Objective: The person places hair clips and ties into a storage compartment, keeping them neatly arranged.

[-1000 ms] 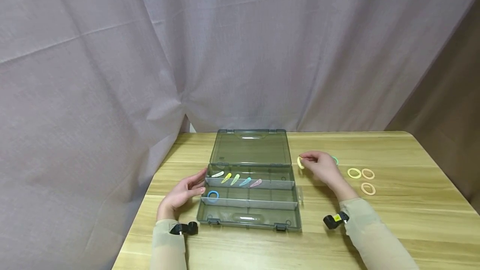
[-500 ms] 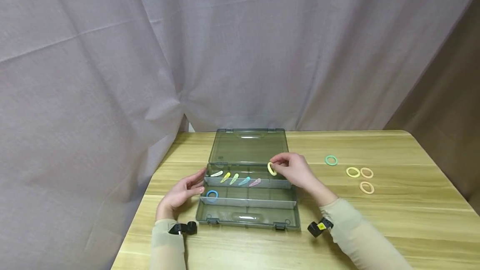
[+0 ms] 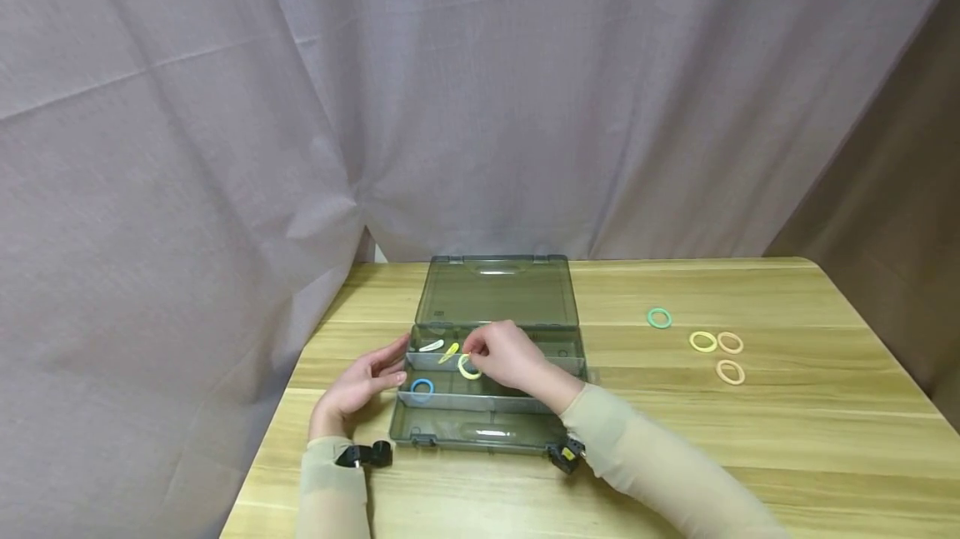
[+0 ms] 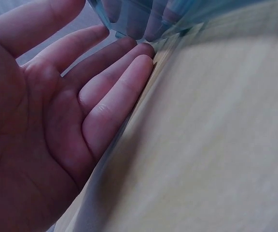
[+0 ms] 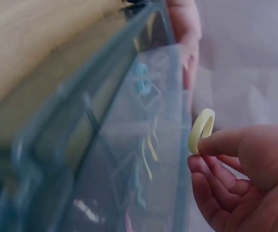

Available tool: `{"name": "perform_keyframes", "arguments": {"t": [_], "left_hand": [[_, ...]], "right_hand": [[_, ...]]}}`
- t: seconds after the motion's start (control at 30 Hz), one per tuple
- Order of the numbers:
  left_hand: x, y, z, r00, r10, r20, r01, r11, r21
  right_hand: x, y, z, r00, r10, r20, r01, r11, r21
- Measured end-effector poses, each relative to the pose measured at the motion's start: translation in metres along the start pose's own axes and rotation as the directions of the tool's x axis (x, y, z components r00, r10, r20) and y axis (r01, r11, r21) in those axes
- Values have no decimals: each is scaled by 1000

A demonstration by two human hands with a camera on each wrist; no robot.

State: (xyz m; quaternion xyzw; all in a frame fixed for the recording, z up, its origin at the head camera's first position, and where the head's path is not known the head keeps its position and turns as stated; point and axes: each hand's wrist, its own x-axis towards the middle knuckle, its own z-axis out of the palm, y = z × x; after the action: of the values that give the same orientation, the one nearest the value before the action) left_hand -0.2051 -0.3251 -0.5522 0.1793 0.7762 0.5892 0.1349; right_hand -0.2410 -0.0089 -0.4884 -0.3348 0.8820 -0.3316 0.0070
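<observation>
A grey see-through organizer box (image 3: pixel 491 445) lies on the table with its lid folded back. My right hand (image 3: pixel 510 356) is over the box and pinches a pale yellow ring-shaped hair tie (image 5: pixel 202 130) between thumb and finger. A blue hair tie (image 3: pixel 422 391) sits at the left of the middle compartment. A white hair clip (image 3: pixel 431 346) and a yellow hair clip (image 3: pixel 448 352) show in the back compartment; the right hand covers the clips beside them in the head view. At the box's left side, my left hand (image 3: pixel 362 389) touches the wall with relaxed fingers.
On the table's right part lie a green hair tie (image 3: pixel 659 318), a yellow hair tie (image 3: pixel 702 342) and two peach hair ties, one (image 3: pixel 730 343) behind the other (image 3: pixel 730 372). A grey curtain (image 3: pixel 480 106) hangs behind the table (image 3: pixel 750 447).
From the table right of the box, my right hand has moved left over the compartments, carrying the pale yellow hair tie. The left hand has stayed at the box's side.
</observation>
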Motion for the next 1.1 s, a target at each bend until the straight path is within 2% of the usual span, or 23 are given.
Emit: {"name": "perform_keyframes", "arguments": {"t": [0.17,0.4,0.63,1.1], "left_hand": [[1,-1,0,1000,4,-1,-4,1000,-24],[2,-3,-1,1000,14,4,-14,999,-49],[1,-2,-1,1000,11,4,-11,998,-54],[1,-2,0,1000,5,3,-5,998,-69]], "right_hand": [[6,-10,15,999,-51,13,52,996,-76],[10,-23,27,999,-8,51,16,986,-163],[12,-28,40,999,-19,37,29,960,-280],[14,-29,51,999,-34,-1,31,933,-359]]}}
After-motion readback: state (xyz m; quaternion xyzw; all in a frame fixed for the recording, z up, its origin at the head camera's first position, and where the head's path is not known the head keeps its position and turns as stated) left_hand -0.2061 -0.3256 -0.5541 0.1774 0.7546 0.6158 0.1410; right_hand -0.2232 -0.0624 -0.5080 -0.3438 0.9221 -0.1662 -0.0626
